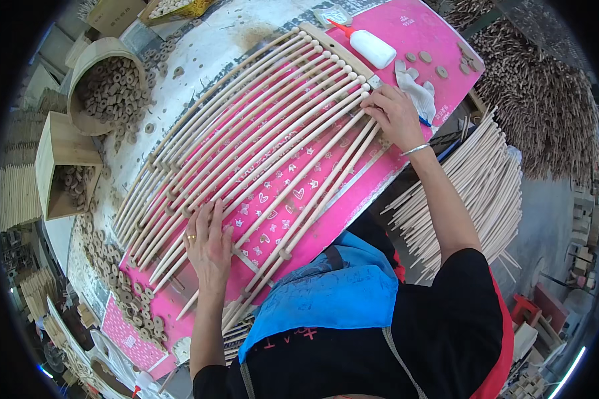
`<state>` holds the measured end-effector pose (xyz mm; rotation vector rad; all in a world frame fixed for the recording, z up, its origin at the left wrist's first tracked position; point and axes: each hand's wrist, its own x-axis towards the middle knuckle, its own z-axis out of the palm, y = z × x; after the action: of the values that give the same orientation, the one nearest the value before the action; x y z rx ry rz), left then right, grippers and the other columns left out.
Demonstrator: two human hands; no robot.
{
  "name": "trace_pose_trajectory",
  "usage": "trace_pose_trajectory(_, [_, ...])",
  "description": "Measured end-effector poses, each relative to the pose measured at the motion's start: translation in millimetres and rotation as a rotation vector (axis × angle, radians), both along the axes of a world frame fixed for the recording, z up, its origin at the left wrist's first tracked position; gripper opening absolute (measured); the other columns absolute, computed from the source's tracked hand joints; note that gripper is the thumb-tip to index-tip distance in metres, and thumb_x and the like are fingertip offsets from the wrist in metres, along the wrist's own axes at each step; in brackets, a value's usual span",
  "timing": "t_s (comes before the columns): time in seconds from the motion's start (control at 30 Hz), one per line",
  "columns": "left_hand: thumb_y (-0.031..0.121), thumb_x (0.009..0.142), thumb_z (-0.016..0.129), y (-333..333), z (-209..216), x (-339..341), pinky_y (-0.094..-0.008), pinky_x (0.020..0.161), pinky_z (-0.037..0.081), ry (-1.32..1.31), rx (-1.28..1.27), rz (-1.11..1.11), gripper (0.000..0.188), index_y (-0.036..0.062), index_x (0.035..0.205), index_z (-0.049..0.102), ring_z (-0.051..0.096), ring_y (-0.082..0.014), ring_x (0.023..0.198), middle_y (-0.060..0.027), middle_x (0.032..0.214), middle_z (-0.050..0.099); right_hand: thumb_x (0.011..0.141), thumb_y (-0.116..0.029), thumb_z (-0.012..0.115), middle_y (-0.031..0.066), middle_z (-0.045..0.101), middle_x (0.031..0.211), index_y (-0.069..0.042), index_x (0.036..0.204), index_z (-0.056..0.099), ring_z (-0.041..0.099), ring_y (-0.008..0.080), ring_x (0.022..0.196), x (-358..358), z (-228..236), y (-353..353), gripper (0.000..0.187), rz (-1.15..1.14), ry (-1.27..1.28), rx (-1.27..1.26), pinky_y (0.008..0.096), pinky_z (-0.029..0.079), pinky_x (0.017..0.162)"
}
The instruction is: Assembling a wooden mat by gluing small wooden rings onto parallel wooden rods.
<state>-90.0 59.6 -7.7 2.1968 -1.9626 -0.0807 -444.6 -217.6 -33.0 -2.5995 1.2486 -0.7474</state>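
Many thin wooden rods [266, 137] lie side by side across a pink patterned sheet [293, 219]. Round wooden balls [327, 54] cap the far ends of most, along a wooden bar [339, 50]. Several rods carry small wooden rings [285, 254] near their lower ends. My left hand [208, 246] rests on the lower part of the rods, fingers stretched and apart, with a gold ring on one finger. At the far right end of the row, my right hand [394, 114] has its fingertips closed on a rod's end beside the last ball. Its fingers partly hide that end.
A white glue bottle [373, 48] with a red tip lies beyond the bar, near a white glove [416, 93]. A round tub [90, 110] and a wooden box [53, 169] of rings stand left. Loose rings [123, 286] litter the table. Rod bundles [472, 193] stand right.
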Motion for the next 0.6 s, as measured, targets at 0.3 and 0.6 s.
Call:
trace_pose_trajectory(0.3, [0.023,0.091,0.066,-11.9,8.4,7.0,-0.046,0.111,0.033,-0.125,0.001,-0.073,0.057,0.0078,0.144,0.055,0.05,-0.0273,0.127,-0.0077,0.14,0.056,0.084,-0.015,0.073,0.0057,0.062,0.093,-0.011,0.094,0.073,0.061,0.0251,0.095,-5.5,2.7,4.5,0.011,-0.173,-0.142,-0.019,0.0399,0.047,0.082])
trace_pose_trajectory(0.6, [0.024,0.086,0.074,-32.6,7.8,-0.8,-0.0451,0.103,0.036,-0.098,0.081,-0.118,0.06,0.0103,0.141,0.058,0.053,-0.0267,0.115,-0.0089,0.117,0.055,0.083,-0.006,0.069,0.0049,0.061,0.133,-0.019,0.117,0.071,0.053,0.0297,0.125,-14.4,-5.5,58.6,0.037,-0.061,-0.036,-0.069,0.0446,0.044,0.102])
